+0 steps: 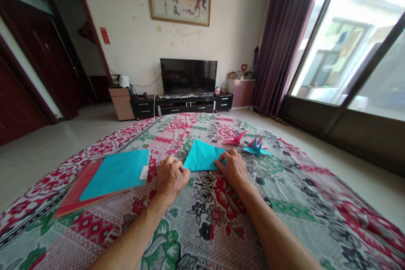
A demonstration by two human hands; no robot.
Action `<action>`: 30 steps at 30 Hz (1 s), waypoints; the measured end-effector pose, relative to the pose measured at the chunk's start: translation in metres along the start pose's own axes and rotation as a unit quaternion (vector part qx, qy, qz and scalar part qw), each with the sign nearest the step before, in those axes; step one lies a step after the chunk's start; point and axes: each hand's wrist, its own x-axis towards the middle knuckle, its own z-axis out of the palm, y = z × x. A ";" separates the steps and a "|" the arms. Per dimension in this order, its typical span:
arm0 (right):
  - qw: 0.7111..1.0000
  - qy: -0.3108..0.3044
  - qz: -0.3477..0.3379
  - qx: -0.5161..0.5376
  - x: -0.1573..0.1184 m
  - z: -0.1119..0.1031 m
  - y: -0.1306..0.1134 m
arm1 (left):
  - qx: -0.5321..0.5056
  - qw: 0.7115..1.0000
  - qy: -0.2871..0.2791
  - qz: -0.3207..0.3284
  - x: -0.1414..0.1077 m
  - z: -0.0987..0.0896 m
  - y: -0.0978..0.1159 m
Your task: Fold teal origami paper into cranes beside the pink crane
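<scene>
A folded sheet of turquoise origami paper (202, 157) lies on the patterned tablecloth between my hands. My left hand (171, 175) is closed at the paper's lower left corner, thumb and forefinger pinching it. On the paper's right side, my right hand (233, 168) is closed too, its fingers gripping the edge and partly covering that corner. Creases cross the paper's upper face. To the right sit folded paper cranes: a pink crane (236, 138) and a blue crane (257, 147), with more pink paper behind the blue one.
Left of my hands lies a pack of turquoise paper (114, 173) on top of red paper (71, 187). The round table is covered by a floral tablecloth (215, 219). Beyond it stand a television (189, 76) and a low black cabinet (190, 104).
</scene>
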 end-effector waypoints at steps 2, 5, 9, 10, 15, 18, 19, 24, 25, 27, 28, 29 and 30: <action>1.000 -0.004 -0.007 -0.002 0.000 0.000 -0.001 | 0.001 1.000 0.004 0.001 0.000 0.001 0.000; 1.000 -0.009 -0.009 -0.003 -0.001 -0.001 -0.001 | 0.002 1.000 0.009 0.000 0.000 0.001 0.000; 1.000 -0.004 -0.010 -0.019 -0.002 -0.003 -0.003 | 0.004 1.000 0.007 -0.004 0.000 0.001 0.000; 0.999 0.002 -0.014 -0.029 -0.002 -0.003 -0.004 | 0.005 1.000 0.004 -0.004 0.000 0.000 0.000; 0.995 0.007 -0.065 -0.078 0.001 -0.003 -0.010 | 0.010 1.000 -0.006 -0.007 0.000 -0.002 0.002; 0.991 -0.017 -0.113 -0.073 0.003 -0.003 -0.012 | 0.009 1.000 -0.011 -0.013 0.000 -0.002 0.002; 0.989 -0.029 -0.130 -0.066 0.004 -0.003 -0.011 | 0.008 1.000 -0.010 -0.016 0.000 -0.002 0.002; 0.986 -0.087 -0.140 -0.026 0.012 -0.001 -0.008 | -0.008 1.000 0.004 -0.019 -0.001 0.000 0.001; 0.987 -0.090 -0.133 -0.024 0.013 -0.001 -0.008 | -0.012 1.000 0.007 -0.019 -0.001 0.001 0.000; 0.989 -0.089 -0.118 -0.026 0.012 0.000 -0.010 | -0.019 1.000 0.008 -0.017 -0.001 0.002 0.000; 0.990 -0.085 -0.111 -0.029 0.011 0.000 -0.012 | -0.021 1.000 0.008 -0.017 -0.001 0.002 0.000; 0.991 -0.079 -0.101 -0.032 0.009 0.001 -0.015 | -0.024 1.000 0.008 -0.017 -0.001 0.002 -0.001; 0.993 -0.063 -0.092 -0.032 0.006 0.001 -0.017 | -0.026 1.000 0.007 -0.017 -0.001 0.002 -0.001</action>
